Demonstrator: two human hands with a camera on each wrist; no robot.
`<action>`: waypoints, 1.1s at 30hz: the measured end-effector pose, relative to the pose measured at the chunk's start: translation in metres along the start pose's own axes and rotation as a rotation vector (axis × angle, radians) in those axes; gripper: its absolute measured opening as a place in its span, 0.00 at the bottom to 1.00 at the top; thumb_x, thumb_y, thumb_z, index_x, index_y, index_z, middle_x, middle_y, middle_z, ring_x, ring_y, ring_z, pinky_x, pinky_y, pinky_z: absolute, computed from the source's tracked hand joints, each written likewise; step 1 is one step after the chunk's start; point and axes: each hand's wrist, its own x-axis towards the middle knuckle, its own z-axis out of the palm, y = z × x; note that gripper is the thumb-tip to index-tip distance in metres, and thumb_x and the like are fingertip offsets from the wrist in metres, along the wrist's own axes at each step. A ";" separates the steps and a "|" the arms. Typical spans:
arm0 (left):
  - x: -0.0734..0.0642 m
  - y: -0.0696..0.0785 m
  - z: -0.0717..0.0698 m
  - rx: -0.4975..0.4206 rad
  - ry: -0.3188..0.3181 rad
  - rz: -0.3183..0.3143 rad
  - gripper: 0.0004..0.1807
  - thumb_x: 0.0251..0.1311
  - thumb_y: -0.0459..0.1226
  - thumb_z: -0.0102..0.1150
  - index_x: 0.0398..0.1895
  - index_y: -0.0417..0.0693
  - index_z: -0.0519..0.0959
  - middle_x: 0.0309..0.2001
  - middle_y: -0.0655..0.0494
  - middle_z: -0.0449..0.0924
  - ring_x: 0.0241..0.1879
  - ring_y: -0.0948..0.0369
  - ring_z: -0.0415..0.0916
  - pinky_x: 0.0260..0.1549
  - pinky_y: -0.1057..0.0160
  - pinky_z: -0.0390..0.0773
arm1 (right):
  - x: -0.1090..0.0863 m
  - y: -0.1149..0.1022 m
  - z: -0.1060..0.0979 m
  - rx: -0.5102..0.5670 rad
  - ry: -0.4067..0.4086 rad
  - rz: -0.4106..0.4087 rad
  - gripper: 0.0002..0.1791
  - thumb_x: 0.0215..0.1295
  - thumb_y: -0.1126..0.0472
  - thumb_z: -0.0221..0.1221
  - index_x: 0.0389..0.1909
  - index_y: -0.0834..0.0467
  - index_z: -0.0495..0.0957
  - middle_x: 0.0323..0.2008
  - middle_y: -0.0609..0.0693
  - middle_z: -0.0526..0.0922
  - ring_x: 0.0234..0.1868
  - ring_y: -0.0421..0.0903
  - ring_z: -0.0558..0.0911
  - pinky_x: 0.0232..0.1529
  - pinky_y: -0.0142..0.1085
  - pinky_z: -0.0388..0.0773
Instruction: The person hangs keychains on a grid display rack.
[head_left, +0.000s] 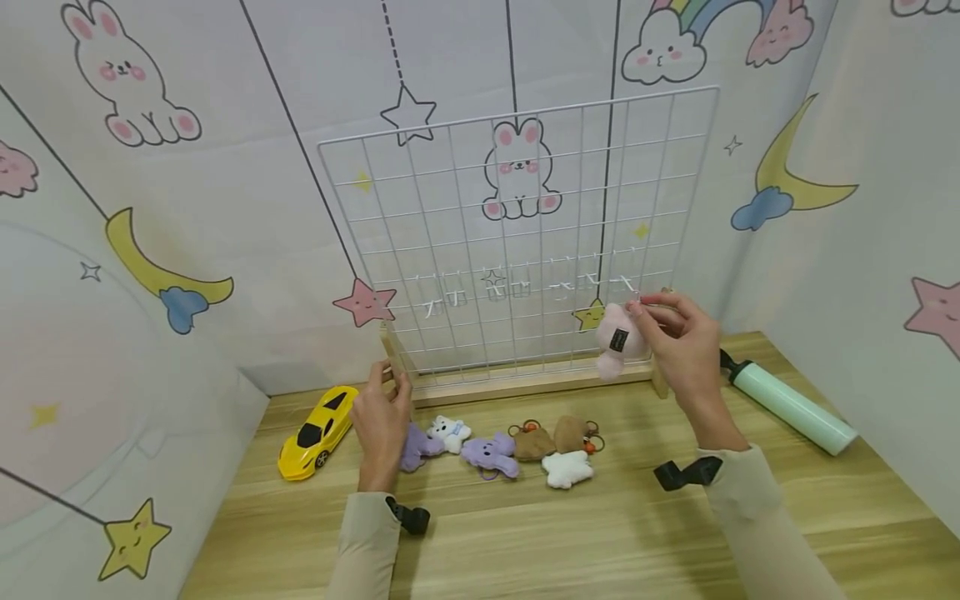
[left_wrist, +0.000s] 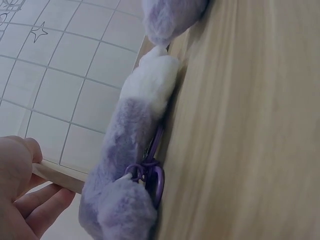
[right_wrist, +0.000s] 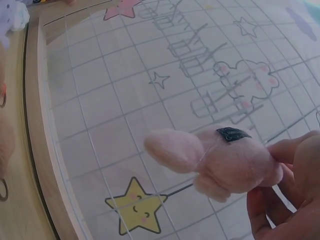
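A person in pale long sleeves works with both bare hands at a wood-grain worktop (head_left: 525, 533). At the far side stands a white wire grid (head_left: 450, 125) on a wooden stand (head_left: 525, 377). A row of small hooks (head_left: 497, 290), clear with white prongs, runs across the lower half of the grid.

The right hand (head_left: 686, 337) is raised at the right end of that row, its thumb and fingers pinching the top of a pink plush toy (head_left: 613, 321). The toy hangs in front of the grid, above the worktop, a small black label facing outward. Whether it touches the last hook cannot be told.

The left hand (head_left: 381, 410) grips the left end of the wooden stand between thumb and fingers.

Just near of the stand, more plush toys lie in a loose line. From left to right come a purple toy (head_left: 420, 446) partly behind the left hand, a white bear (head_left: 450, 433), another purple one, two brown ones with rings and, on the near side of these, a white one (head_left: 567, 469).

A yellow toy car (head_left: 318, 433) sits to the far left; a mint-green cylinder (head_left: 795, 408) with a black end lies to the right.
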 end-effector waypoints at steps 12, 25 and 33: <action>-0.001 -0.002 0.000 -0.001 0.000 0.008 0.16 0.74 0.42 0.68 0.59 0.45 0.84 0.50 0.41 0.93 0.41 0.46 0.93 0.42 0.40 0.90 | -0.001 0.003 0.004 -0.111 0.010 -0.033 0.27 0.74 0.55 0.69 0.70 0.57 0.77 0.70 0.55 0.81 0.74 0.52 0.74 0.75 0.53 0.66; -0.001 -0.001 0.001 -0.003 0.001 0.000 0.16 0.73 0.43 0.68 0.58 0.46 0.85 0.49 0.41 0.93 0.40 0.46 0.94 0.46 0.39 0.89 | -0.038 0.030 0.025 -0.112 -0.018 -0.372 0.08 0.69 0.71 0.70 0.46 0.64 0.85 0.41 0.57 0.88 0.43 0.32 0.81 0.45 0.24 0.78; 0.000 -0.002 0.001 0.004 0.015 0.008 0.16 0.72 0.42 0.69 0.58 0.46 0.85 0.48 0.42 0.93 0.39 0.47 0.94 0.43 0.39 0.89 | -0.070 0.079 0.013 -0.265 -0.650 -0.202 0.11 0.73 0.63 0.70 0.52 0.60 0.87 0.46 0.50 0.90 0.44 0.40 0.87 0.47 0.33 0.87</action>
